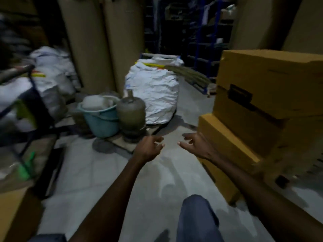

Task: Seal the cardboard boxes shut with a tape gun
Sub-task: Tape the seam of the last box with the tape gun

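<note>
2 stacked boxes (265, 95), pale floor (97, 180)

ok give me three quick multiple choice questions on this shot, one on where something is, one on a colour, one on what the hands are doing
1. Where is the stack of cardboard boxes?
A. to the person's right
B. to the person's left
C. on the bucket

2. What colour is the bucket?
A. red
B. light blue
C. black

3. What do the left hand and right hand hold?
A. a tape gun
B. a broom
C. nothing

Answers:
1 A, the boxes fill the right side beside the right hand.
2 B, its wall is pale blue, next to the grey gas cylinder.
3 C, both hands hang over the floor with loose fingers, and no tape gun is in view.
</note>
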{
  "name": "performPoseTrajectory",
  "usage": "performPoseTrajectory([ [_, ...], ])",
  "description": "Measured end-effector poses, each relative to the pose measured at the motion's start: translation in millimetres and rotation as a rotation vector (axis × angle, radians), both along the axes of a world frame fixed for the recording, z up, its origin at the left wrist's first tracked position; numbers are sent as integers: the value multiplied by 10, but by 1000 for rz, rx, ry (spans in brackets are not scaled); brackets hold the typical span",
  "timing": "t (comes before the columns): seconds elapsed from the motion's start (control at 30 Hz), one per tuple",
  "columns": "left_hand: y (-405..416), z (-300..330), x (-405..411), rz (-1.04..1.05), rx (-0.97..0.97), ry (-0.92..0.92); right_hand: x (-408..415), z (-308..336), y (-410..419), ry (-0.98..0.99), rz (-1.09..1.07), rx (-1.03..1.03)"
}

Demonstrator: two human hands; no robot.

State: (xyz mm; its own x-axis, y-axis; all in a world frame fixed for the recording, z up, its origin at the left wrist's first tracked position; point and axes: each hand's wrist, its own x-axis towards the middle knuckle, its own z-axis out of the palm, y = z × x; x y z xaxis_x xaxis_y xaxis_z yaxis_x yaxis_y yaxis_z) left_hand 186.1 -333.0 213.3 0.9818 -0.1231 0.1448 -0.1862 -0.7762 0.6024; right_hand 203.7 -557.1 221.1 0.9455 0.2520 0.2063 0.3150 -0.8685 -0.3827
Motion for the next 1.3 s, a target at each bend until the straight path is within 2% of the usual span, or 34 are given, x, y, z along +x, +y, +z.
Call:
performPoseTrajectory([
  [0.13, 1382, -394, -459, 177, 27, 118, -16, -266, 1285, 39, 208, -125],
  [0.27, 2432, -742, -1067, 375, -45, 136, -184, -575, 2623, 116, 394, -115],
  [0.57, 4042, -1848, -2562, 910, -204, 221, -1253, -1545, 5251, 413, 681, -54],
  [0.67, 4411, -2340, -3006, 1076, -245, 271, -1771, -2116, 5810, 475, 761, -68],
  [0.8, 4687, -3122, -3491, 1270, -242, 407, -2303, -2998, 6204, 570, 921, -282],
  [0.9, 4701, -3599, -3653, 1403, -357, 521, -2443, -3452, 6390, 622, 903, -319],
  [0.97, 4667, -3832, -3639, 1527, -509, 432, -2492, -3725, 6435, 634, 899, -333],
  [1.07, 4645, -4031, -3464, 1840, -817, 65, -2492, -4045, 6449, 598, 913, -355],
  [1.17, 4642, -4108, -3321, 2153, -900, -263, -2443, -4171, 6557, 544, 944, -323],
  [1.23, 4641, -4166, -3277, 2225, -950, -371, -2441, -4207, 6653, 512, 958, -300],
  [1.3, 4640, -4238, -3239, 2174, -1057, -381, -2431, -4235, 6715, 459, 970, -293],
])
